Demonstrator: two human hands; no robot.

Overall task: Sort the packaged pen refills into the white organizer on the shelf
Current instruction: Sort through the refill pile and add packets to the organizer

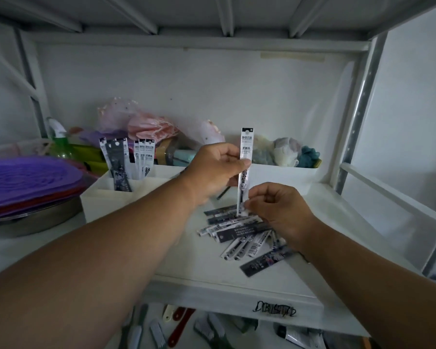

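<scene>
- Lower centre: loose packaged refills [239, 231] lie fanned on the white shelf [237, 278].
- Right hand [280, 210] pinches the foot of one upright refill packet [244, 170].
- Left hand [212, 170] grips its middle.
- Behind, left of centre: white organizer [103, 200] holding standing packets [126, 159].

Both hands pinch one upright white packaged pen refill [245, 167] above the white shelf's [275, 280] front-edge pile: left hand [213, 171] mid-packet, right hand [278, 210] at its bottom.
</scene>
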